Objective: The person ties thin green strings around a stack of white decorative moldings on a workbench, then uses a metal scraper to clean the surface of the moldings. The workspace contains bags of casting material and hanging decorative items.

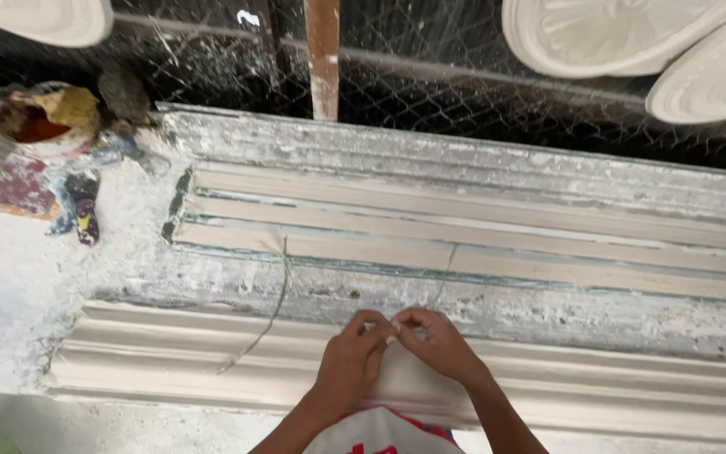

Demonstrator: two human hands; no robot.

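My left hand (353, 357) and my right hand (440, 343) meet fingertip to fingertip over a long white plaster cornice moulding (170, 353) at the front. Both pinch a thin fibre strand (445, 273) that runs up across the long plaster-crusted mould (481, 227) behind the moulding. Another loose strand (275, 307) lies over the mould and the moulding to the left of my hands.
A plaster-caked tub (44, 122) and a small dirty tool (86, 214) sit on the white-dusted bench at the left. Round plaster ceiling roses (615, 34) lean on wire mesh (430, 84) at the back. A wooden post (323, 55) stands behind the mould.
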